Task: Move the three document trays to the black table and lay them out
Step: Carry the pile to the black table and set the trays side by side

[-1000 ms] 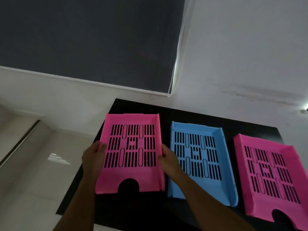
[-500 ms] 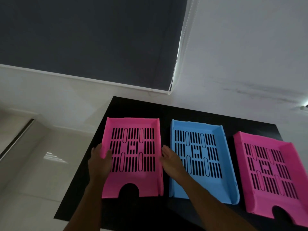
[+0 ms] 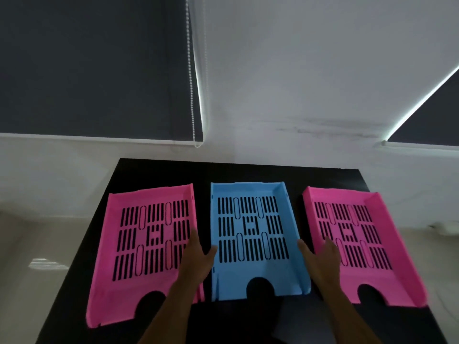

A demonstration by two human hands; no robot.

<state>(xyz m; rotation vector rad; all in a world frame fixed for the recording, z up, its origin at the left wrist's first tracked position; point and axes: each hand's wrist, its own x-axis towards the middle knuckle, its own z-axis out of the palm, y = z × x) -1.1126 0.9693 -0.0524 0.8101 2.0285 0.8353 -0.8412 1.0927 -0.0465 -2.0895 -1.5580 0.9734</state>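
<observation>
3 trays side by side on black surface (image 3: 248, 173): left pink tray (image 3: 146, 247), blue tray (image 3: 253, 239), right pink tray (image 3: 357, 242). Left hand (image 3: 197, 264) and right hand (image 3: 323, 259) spread, flanking blue tray's side walls. Step: final layout. Next move: square blue tray, even gaps.

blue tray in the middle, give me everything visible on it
The blue tray is a shallow document tray, seemingly moulded plastic, lying flat and open side up on the black table between two pink trays. Its floor has rows of narrow slots round a small central cut-out pattern; low walls run along three sides, and the near edge has a half-round notch. It looks empty. The left hand is at its left wall and the right hand at its right; actual contact is unclear.
</observation>
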